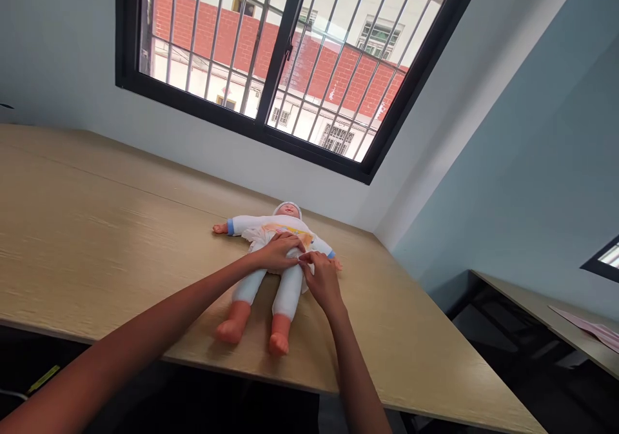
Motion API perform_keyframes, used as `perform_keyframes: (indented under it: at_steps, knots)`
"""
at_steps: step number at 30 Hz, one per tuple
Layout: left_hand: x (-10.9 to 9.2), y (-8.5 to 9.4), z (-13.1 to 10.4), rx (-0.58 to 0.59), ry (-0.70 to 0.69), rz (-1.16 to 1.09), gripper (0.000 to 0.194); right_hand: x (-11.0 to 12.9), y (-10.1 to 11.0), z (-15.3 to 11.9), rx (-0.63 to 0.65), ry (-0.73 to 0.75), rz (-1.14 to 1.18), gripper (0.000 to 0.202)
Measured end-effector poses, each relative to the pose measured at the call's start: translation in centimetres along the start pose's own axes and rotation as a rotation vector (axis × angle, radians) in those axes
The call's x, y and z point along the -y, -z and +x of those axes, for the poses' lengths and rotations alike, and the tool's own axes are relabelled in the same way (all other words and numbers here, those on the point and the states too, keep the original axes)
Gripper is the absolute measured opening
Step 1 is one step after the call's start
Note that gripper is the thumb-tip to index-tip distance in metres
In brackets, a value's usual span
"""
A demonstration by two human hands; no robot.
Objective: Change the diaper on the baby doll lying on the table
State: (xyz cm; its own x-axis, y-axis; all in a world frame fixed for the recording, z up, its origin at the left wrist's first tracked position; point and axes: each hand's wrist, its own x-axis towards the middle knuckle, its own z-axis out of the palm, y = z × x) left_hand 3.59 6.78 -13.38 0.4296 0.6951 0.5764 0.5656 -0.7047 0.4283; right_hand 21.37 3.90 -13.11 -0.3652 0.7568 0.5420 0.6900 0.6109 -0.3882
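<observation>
A baby doll [289,293] in a white suit with blue cuffs lies on its back on the table, head toward the window and bare feet toward me. Around its hips is a white, ruffled diaper [251,234], partly hidden by my hands. My left hand [280,252] lies across the doll's waist, thumb and fingers closed on the diaper's front. At the doll's hip on the right, my right hand [319,276] pinches the diaper's edge, its fingertips almost meeting those of my left. What exactly lies between the fingertips is too small to make out.
The doll rests on a light wooden table [120,227], whose front edge runs below its feet. Behind stands a wall with a barred, dark-framed window [271,124]. Another table [512,298] at the right carries a pink sheet-like item [590,331].
</observation>
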Motion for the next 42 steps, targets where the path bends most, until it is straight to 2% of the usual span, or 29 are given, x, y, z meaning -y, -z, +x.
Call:
perform_keyframes:
  at_steps: [5, 9, 15, 18, 22, 25, 28, 31, 34, 37, 39, 42]
  knots:
    - [0.0, -0.2, 0.1, -0.008, 0.019, 0.017, 0.033, -1.1, 0.2, -0.6, -0.046, -0.043, 0.157, 0.017]
    - [0.6, -0.6, 0.2, 0.008, 0.007, 0.030, 0.029, -1.1, 1.0, -1.0, -0.041, -0.069, 0.254, 0.026]
    - [1.0, -0.6, 0.2, 0.051, 0.017, 0.097, 0.031, 0.1, 2.3, -2.2, 0.025, -0.044, 0.397, 0.027]
    - [0.6, -0.5, 0.2, 0.053, 0.026, 0.107, 0.031, 1.5, 2.1, -3.4, 0.062, 0.004, 0.415, 0.024]
    - [0.0, -0.3, 0.2, 0.071, 0.045, 0.119, 0.032, 4.6, 0.1, -5.5, 0.148, 0.092, 0.201, 0.015]
    - [-0.4, 0.2, 0.1, 0.112, 0.049, 0.127, 0.033, 7.2, -1.1, -6.4, 0.264, 0.262, -0.101, 0.023]
    - [-0.9, 1.4, 0.0, 0.186, 0.018, 0.124, 0.029, 9.7, -0.8, -6.7, 0.324, 0.325, -0.337, 0.028]
    - [-1.4, 2.7, 0.1, 0.283, -0.035, 0.114, 0.026, 11.8, -0.1, -7.1, 0.336, 0.303, -0.424, 0.017]
    - [-1.6, 3.4, -0.1, 0.381, -0.082, 0.124, 0.034, 13.7, -1.2, -7.8, 0.316, 0.225, -0.443, 0.013]
    - [-1.5, 3.4, -0.4, 0.477, -0.111, 0.159, 0.051, 15.2, -3.7, -8.5, 0.297, 0.181, -0.506, 0.019]
    - [-1.5, 3.2, -0.7, 0.528, -0.122, 0.196, 0.066, 15.7, -5.0, -8.8, 0.254, 0.257, -0.514, 0.012]
    - [-1.8, 2.6, -1.1, 0.544, -0.129, 0.268, 0.076, 15.6, -5.4, -9.2, 0.069, 0.366, -0.407, 0.008]
